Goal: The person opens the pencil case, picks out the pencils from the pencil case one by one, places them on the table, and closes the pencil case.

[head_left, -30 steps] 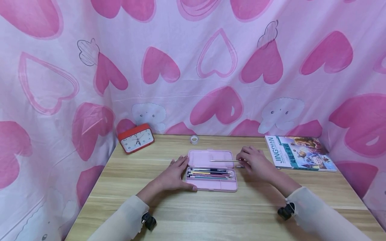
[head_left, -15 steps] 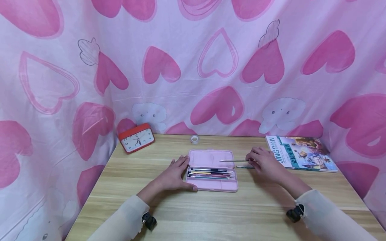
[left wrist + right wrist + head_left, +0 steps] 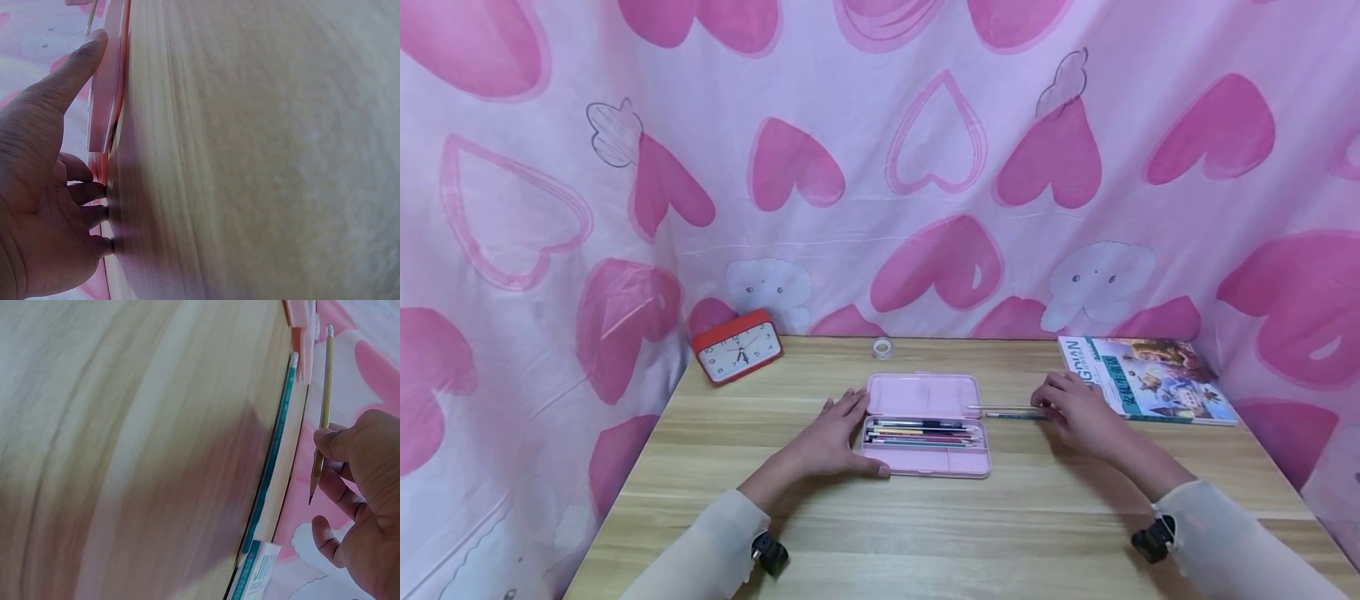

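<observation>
A pink pencil case (image 3: 910, 460) lies with its lid folded back, and several pens and pencils (image 3: 921, 432) fill its long compartment. My left hand (image 3: 829, 440) rests at the case's left end, fingers spread, thumb on the front corner. To the right of the case, my right hand (image 3: 1081, 417) pinches a yellow pencil (image 3: 327, 375) between thumb and fingers; in the right wrist view its sharpened tip points down and its eraser end up. A green pencil (image 3: 275, 444) lies on the table below it.
A red clock (image 3: 741, 348) stands at the back left. Near the back edge is a small roll of tape (image 3: 882, 347). A magazine (image 3: 1150, 379) lies at the back right, behind my right hand. A pink heart-patterned curtain (image 3: 936, 150) hangs behind the wooden table (image 3: 925, 533).
My right hand has moved to the right, carrying the yellow pencil away from over the lid and closer to the green pencil. The left hand has stayed in place on the pencil case.
</observation>
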Action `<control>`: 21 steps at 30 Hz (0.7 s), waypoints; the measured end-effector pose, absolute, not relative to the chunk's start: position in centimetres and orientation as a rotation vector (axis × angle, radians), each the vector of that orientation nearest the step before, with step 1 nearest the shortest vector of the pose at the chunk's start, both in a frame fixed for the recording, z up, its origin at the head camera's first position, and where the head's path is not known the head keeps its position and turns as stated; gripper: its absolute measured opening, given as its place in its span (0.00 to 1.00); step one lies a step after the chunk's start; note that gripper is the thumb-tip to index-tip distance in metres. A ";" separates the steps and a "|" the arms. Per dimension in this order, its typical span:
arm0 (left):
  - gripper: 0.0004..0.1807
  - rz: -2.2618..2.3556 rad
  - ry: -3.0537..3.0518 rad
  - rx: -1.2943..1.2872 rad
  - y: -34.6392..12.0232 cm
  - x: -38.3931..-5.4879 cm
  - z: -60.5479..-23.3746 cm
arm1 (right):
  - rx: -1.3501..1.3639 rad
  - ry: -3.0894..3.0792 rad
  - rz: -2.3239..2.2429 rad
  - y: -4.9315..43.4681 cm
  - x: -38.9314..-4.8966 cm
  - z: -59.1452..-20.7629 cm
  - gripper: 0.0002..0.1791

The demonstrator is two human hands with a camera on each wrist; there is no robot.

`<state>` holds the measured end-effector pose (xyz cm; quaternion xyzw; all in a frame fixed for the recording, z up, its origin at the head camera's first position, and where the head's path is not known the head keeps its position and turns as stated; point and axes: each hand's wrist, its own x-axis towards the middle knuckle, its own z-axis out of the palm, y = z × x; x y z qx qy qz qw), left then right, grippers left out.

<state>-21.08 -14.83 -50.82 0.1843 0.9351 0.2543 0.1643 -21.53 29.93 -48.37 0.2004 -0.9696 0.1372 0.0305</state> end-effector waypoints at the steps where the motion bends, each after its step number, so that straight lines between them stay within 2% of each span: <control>1: 0.77 0.727 2.665 0.523 -14.8 -21.1 -50.8 | 0.616 -2.988 0.413 30.1 -21.5 -48.5 0.14; 21: 0.77 0.718 2.664 0.541 -14.8 -21.0 -50.7 | 0.601 -3.012 0.404 32.1 -21.1 -49.3 0.14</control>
